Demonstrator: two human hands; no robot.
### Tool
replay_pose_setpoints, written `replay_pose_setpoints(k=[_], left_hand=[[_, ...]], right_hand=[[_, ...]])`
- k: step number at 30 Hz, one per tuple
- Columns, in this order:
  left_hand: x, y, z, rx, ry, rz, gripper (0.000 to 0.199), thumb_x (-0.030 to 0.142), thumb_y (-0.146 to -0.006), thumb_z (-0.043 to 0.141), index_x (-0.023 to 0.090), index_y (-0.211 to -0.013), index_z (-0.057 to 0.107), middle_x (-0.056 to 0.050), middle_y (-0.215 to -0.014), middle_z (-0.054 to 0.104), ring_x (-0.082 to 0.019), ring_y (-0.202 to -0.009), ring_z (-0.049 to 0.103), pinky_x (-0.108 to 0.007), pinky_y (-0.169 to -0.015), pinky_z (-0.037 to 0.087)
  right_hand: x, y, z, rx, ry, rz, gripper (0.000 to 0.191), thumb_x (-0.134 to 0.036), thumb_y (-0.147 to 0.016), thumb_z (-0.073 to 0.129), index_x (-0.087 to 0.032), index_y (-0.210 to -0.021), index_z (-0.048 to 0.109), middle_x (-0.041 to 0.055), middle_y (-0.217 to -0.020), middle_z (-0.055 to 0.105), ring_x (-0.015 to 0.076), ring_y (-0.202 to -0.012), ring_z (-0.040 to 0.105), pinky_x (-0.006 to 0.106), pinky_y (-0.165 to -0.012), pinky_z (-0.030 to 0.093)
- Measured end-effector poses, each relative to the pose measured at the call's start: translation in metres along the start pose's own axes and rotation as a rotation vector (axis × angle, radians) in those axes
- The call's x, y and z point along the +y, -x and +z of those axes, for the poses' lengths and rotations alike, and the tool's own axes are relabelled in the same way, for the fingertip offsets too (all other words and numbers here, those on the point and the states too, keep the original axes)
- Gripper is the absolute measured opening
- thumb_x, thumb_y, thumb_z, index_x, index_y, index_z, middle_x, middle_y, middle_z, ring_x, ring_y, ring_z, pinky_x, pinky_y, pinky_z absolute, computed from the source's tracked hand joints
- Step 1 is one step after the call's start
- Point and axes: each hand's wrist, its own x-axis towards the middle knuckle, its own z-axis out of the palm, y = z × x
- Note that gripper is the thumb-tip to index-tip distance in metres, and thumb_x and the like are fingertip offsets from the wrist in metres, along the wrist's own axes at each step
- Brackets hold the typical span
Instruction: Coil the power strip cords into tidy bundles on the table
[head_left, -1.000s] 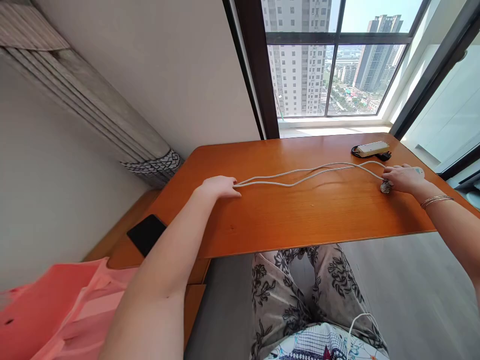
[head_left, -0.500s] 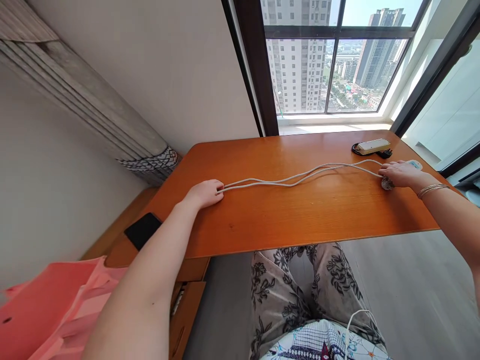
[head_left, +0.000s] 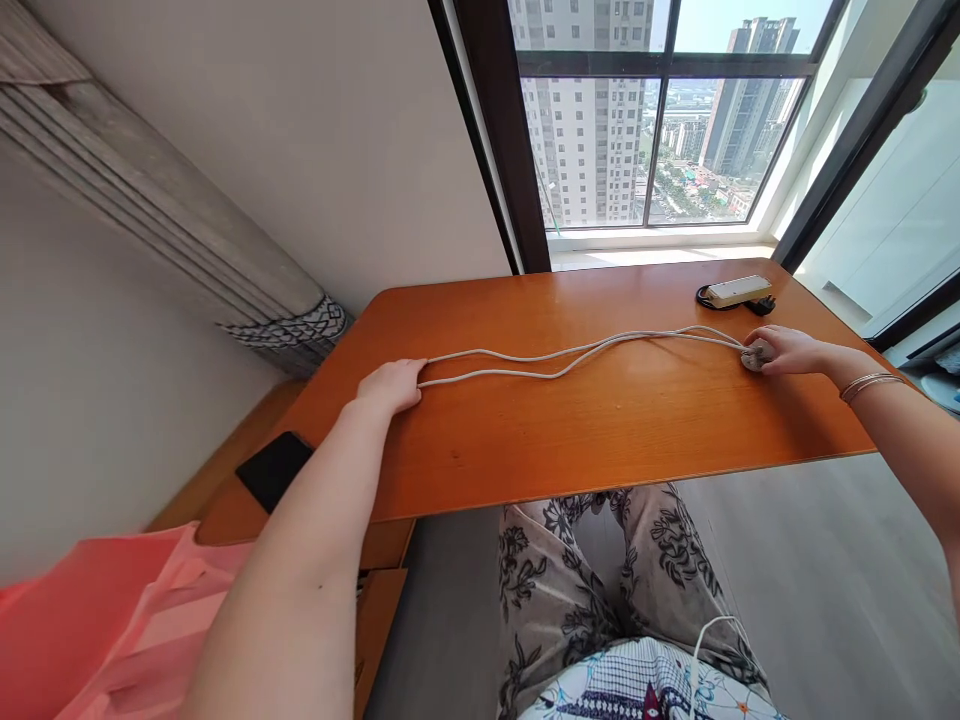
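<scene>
A white cable [head_left: 551, 375] lies doubled in two long strands across the orange-brown desk. At its left end my left hand [head_left: 391, 387] is closed around both strands, resting on the desk. My right hand [head_left: 787, 350], with thin bracelets at the wrist, has its fingers closed on a small greyish lump [head_left: 752, 357] at the cable's right end; what the lump is I cannot make out. The strands run closer together toward the right hand and spread apart near the left.
A white power strip [head_left: 739, 291] with a black cord lies at the desk's [head_left: 510, 460] back right. A dark flat object [head_left: 274, 470] is beside my left forearm. A pink plastic item [head_left: 112, 620] stands at lower left. A window [head_left: 660, 140] is behind the desk.
My left hand has moved slightly left, and the two strands lie farther apart near it. My right hand has shifted a little left and now has its fingers over the greyish lump.
</scene>
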Motion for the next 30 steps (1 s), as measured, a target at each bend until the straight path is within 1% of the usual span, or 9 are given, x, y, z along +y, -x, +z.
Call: replay_pose_setpoints(k=[3,5,7,9,14,19,22,26,30], left_hand=[[-0.002,-0.004,-0.002,-0.049,0.035,0.037,0.087,0.019,-0.071,0.058,0.01,-0.156,0.046,-0.017,-0.161,0.047,-0.036,-0.144,0.05,-0.044,-0.115,0.045],[0.0,-0.005,-0.003,-0.038,0.049,0.028,0.086,0.025,-0.072,0.061,0.013,-0.156,0.047,-0.016,-0.16,0.049,-0.037,-0.143,0.051,-0.045,-0.113,0.047],[0.005,-0.004,-0.003,-0.004,0.051,0.005,0.079,0.029,-0.075,0.06,0.014,-0.153,0.051,-0.016,-0.157,0.052,-0.039,-0.142,0.053,-0.047,-0.112,0.047],[0.01,-0.001,-0.002,0.016,0.039,-0.014,0.069,0.029,-0.082,0.055,0.013,-0.15,0.055,-0.018,-0.155,0.054,-0.039,-0.14,0.054,-0.05,-0.114,0.044],[0.012,0.004,0.0,0.063,0.072,-0.123,0.063,0.02,-0.091,0.039,0.008,-0.151,0.05,-0.027,-0.147,0.059,-0.041,-0.132,0.06,-0.055,-0.105,0.047],[0.009,-0.002,0.001,0.116,0.097,-0.183,0.06,0.015,-0.092,0.032,0.01,-0.146,0.057,-0.027,-0.142,0.061,-0.04,-0.128,0.061,-0.054,-0.103,0.048],[0.011,-0.003,0.004,0.16,0.118,-0.162,0.057,0.016,-0.093,0.033,0.012,-0.14,0.064,-0.027,-0.139,0.062,-0.041,-0.129,0.059,-0.054,-0.104,0.047],[0.012,0.002,0.012,0.286,0.174,-0.192,0.054,0.021,-0.098,0.031,0.015,-0.141,0.063,-0.027,-0.149,0.053,-0.042,-0.138,0.049,-0.054,-0.107,0.046],[0.009,-0.001,0.013,0.186,0.11,-0.183,0.056,0.016,-0.096,0.032,0.008,-0.145,0.057,-0.028,-0.148,0.053,-0.044,-0.136,0.049,-0.056,-0.101,0.049]], right_hand=[[-0.013,-0.001,-0.002,0.015,-0.128,0.092,0.071,-0.057,-0.086,0.053,-0.026,-0.15,0.048,0.0103,-0.144,0.063,0.034,-0.128,0.062,0.046,-0.106,0.049],[-0.028,-0.005,0.003,0.066,-0.06,0.141,0.077,-0.064,-0.088,0.05,-0.023,-0.153,0.044,0.0144,-0.148,0.06,0.0382,-0.134,0.057,0.056,-0.115,0.041],[-0.044,-0.011,0.013,0.121,0.089,0.16,0.076,-0.063,-0.089,0.051,-0.019,-0.151,0.047,0.02,-0.145,0.061,0.0425,-0.135,0.055,0.067,-0.118,0.029],[-0.056,-0.015,0.024,0.159,0.218,0.158,0.062,-0.047,-0.094,0.047,-0.015,-0.146,0.052,0.023,-0.136,0.066,0.0413,-0.13,0.058,0.071,-0.118,0.023],[-0.048,-0.013,0.034,0.162,0.356,0.165,0.039,-0.016,-0.09,0.042,-0.016,-0.117,0.07,0.0215,-0.116,0.073,0.0365,-0.116,0.064,0.069,-0.115,0.024],[-0.025,-0.003,0.032,0.213,0.355,0.168,0.039,-0.014,-0.091,0.037,-0.014,-0.115,0.068,0.0244,-0.112,0.072,0.0359,-0.109,0.066,0.056,-0.1,0.041],[-0.023,-0.002,0.031,0.215,0.356,0.199,0.041,-0.015,-0.094,0.031,-0.013,-0.115,0.065,0.0252,-0.111,0.071,0.0355,-0.108,0.066,0.05,-0.093,0.043],[-0.026,-0.004,0.029,0.2,0.383,0.154,0.042,-0.015,-0.096,0.027,-0.014,-0.113,0.065,0.023,-0.109,0.072,0.0338,-0.107,0.067,0.051,-0.101,0.039],[-0.02,-0.007,0.027,0.155,0.376,0.138,0.039,-0.019,-0.093,0.035,-0.014,-0.117,0.065,0.0217,-0.115,0.071,0.0346,-0.113,0.066,0.056,-0.112,0.032]])
